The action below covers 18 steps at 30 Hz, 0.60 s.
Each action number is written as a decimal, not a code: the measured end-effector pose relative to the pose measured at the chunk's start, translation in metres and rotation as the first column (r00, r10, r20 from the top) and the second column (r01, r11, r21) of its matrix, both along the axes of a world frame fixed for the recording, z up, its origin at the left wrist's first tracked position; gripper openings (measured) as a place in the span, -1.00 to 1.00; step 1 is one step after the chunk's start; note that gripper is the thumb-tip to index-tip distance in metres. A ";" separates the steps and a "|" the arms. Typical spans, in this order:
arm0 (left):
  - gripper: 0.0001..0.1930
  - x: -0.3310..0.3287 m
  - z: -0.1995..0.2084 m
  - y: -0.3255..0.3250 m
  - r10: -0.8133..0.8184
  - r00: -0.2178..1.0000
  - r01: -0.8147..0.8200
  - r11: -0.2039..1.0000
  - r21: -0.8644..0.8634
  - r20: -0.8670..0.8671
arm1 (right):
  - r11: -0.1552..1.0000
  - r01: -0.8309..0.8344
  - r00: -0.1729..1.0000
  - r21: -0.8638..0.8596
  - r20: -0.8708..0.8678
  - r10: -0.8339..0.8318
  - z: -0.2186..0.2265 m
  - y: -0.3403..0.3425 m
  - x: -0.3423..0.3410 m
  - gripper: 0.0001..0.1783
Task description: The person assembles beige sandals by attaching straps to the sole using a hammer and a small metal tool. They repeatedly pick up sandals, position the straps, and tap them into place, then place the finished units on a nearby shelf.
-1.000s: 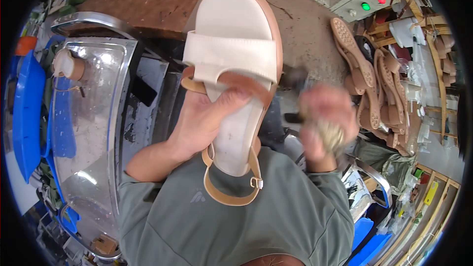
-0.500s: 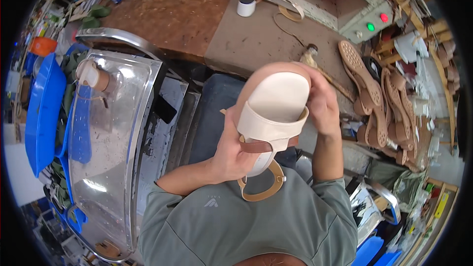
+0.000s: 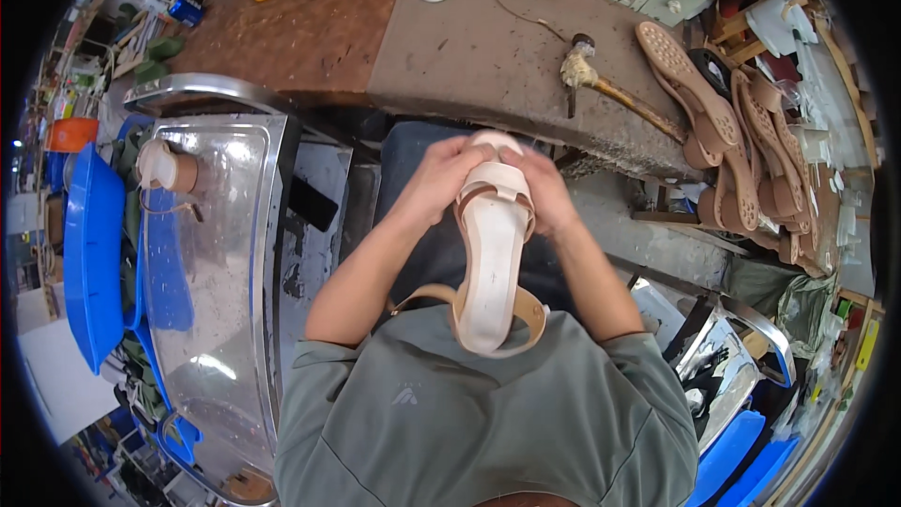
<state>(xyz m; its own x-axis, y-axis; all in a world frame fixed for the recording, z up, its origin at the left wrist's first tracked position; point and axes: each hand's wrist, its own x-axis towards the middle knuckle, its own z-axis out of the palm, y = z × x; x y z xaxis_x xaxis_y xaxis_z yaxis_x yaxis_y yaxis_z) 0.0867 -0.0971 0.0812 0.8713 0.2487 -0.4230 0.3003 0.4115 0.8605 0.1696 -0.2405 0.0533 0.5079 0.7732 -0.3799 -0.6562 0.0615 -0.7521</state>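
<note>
Sandal (image 3: 493, 244): held up off the bench (image 3: 441, 47), just before its near edge; the toe points to the bench, the heel to our grey shirt (image 3: 488, 422).
Left hand (image 3: 445, 178): grasping the left side of the forefoot, thumb on top; the fingers beneath are hidden.
Right hand (image 3: 542, 183): grasping the right side, its thumb near the other; slight blur there, so we cannot tell how hard it presses.
Ankle strap (image 3: 427, 292): looping loosely about the heel, free of our 2 hands.
Toe: we judge the step in hand to be pressing or checking the front with 2 thumbs together.
Upper band (image 3: 495, 176): as we read it, the next move calls for even pressure from the 2 sides, with this band sitting straight.
Hammer (image 3: 579, 70): lying near the bench's near right edge, untouched.
Soles (image 3: 685, 84): heaped at the bench's right end, beside the hammer's handle.
</note>
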 end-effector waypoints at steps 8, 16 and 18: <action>-0.74 0.070 -0.050 0.008 -0.141 0.981 0.118 0.978 -0.171 -0.133 | 0.947 0.320 0.927 -0.035 -0.197 -0.321 -0.041 0.003 0.019 -0.62; -0.75 0.073 -0.053 -0.035 0.180 0.975 -0.199 0.967 -0.158 -0.128 | 0.980 0.134 0.974 -0.150 -0.165 -0.158 -0.058 -0.014 0.064 -0.75; -0.74 0.066 -0.076 -0.036 0.204 0.978 -0.208 0.965 -0.159 -0.040 | 0.992 0.073 0.992 -0.104 -0.100 -0.083 -0.062 -0.019 0.058 -0.73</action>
